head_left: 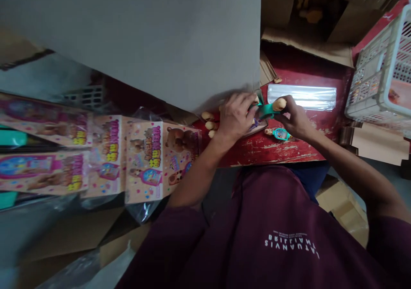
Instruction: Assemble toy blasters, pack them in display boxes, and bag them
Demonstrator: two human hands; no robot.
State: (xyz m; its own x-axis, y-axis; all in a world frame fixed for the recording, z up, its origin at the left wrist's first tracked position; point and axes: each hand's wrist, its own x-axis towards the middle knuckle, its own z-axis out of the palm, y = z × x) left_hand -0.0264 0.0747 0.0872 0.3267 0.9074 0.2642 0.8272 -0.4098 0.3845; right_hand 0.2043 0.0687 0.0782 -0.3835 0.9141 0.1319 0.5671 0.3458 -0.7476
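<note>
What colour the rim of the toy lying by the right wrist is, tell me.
Turquoise; the toy shows best in the head view, the only one.

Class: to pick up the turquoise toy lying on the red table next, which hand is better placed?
Probably the right hand: it is nearer the lying toy than the left hand is, though holding a turquoise piece may hinder it.

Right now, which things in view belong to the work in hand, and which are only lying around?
Apparently belonging to the work:
teal plastic toy with a rounded tan end, held in the right hand
similar teal toy with oval face, on the worn red table
tan rounded pieces beside the left hand

Probably only lying around:
white perforated plastic crate
brown cardboard by the crate
</note>
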